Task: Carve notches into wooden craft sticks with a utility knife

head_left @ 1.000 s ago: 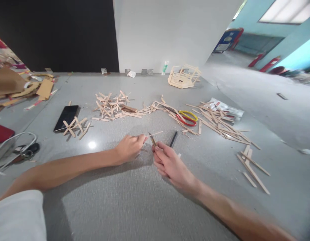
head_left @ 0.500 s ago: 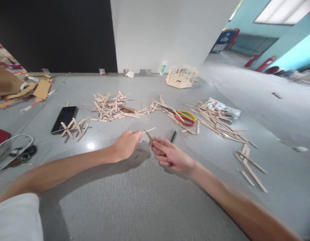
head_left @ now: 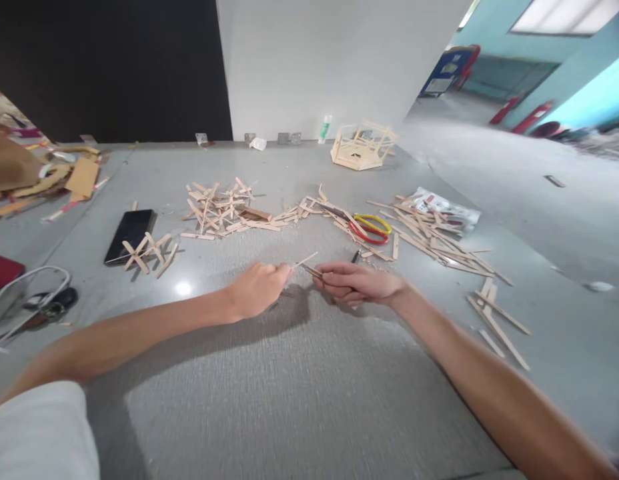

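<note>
My left hand (head_left: 259, 292) is closed around a thin pale wooden stick (head_left: 306, 259), whose free end sticks out up and to the right past my fingertips. Close by on the right, my right hand (head_left: 357, 283) grips a slim metallic tool (head_left: 313, 271). The tip of this tool points left at the stick near my left fingers; whether they touch I cannot tell, and its handle is hidden in my palm. Just behind my right hand lies a black pen-like object (head_left: 356, 256). Scissors (head_left: 372, 228) with red and yellow handles rest among wooden sticks farther back.
A pile of short stick pieces (head_left: 217, 210) spreads across the table's middle, and longer sticks (head_left: 429, 240) lie at right. A phone (head_left: 131, 237) with stick crosses (head_left: 147, 252) is at left. At the back stand a stick frame (head_left: 362, 148) and a glue tube (head_left: 324, 129).
My right hand has turned and moved slightly right, so the metallic tool now lies flatter. The left hand has shifted a little right with the stick. The view has tilted slightly.
</note>
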The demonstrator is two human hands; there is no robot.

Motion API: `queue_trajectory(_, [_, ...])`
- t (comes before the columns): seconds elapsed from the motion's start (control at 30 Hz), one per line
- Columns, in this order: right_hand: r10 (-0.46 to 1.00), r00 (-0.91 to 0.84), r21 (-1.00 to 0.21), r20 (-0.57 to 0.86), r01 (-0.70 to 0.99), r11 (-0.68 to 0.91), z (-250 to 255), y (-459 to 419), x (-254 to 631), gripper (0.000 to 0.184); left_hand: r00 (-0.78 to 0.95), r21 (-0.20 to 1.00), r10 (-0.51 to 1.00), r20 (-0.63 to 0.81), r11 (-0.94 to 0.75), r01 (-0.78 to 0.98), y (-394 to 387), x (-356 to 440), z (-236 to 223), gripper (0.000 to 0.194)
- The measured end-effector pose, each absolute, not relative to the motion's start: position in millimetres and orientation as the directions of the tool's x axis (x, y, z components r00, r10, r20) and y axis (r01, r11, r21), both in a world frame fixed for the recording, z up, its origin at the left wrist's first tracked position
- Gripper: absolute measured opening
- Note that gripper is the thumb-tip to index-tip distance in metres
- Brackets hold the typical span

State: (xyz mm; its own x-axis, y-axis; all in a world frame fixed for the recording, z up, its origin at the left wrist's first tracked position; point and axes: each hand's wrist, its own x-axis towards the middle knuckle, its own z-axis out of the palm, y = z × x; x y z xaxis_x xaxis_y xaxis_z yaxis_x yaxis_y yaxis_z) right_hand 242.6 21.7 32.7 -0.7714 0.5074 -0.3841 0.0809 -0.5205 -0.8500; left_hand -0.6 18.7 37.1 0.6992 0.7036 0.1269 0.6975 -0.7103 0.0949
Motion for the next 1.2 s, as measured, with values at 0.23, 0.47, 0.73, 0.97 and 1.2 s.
queue_trajectory(0.23, [0.821, -0.498, -0.815, -0.28, -0.328, -0.477, 33, -25, 181, 0.024, 0.566, 0.074, 0.816, 0.115, -0.575, 0.815, 21, -2, 38, 0.028])
queue_trajectory(0.47, [0.906, -0.336, -0.832, -0.259, -0.398, -0.385, 33, -51, 156, 0.028, 0.549, 0.077, 0.83, 0.093, -0.556, 0.828, 14, 3, 38, 0.03])
queue_trajectory(0.73, [0.741, -0.581, -0.912, -0.336, 0.004, -0.411, 45, -6, 216, 0.026, 0.586, 0.436, 0.794, 0.163, -0.591, 0.679, 29, -4, 55, 0.039])
queue_trajectory(0.97, [0.91, -0.347, -0.855, -0.226, -0.378, -0.356, 26, -31, 167, 0.03, 0.518, 0.159, 0.84, 0.158, -0.54, 0.827, 28, 2, 34, 0.034])
queue_trajectory(1.2, [0.943, -0.269, -0.882, -0.195, -0.372, -0.289, 31, -45, 154, 0.029, 0.518, 0.108, 0.831, 0.2, -0.545, 0.832, 20, 4, 34, 0.031])
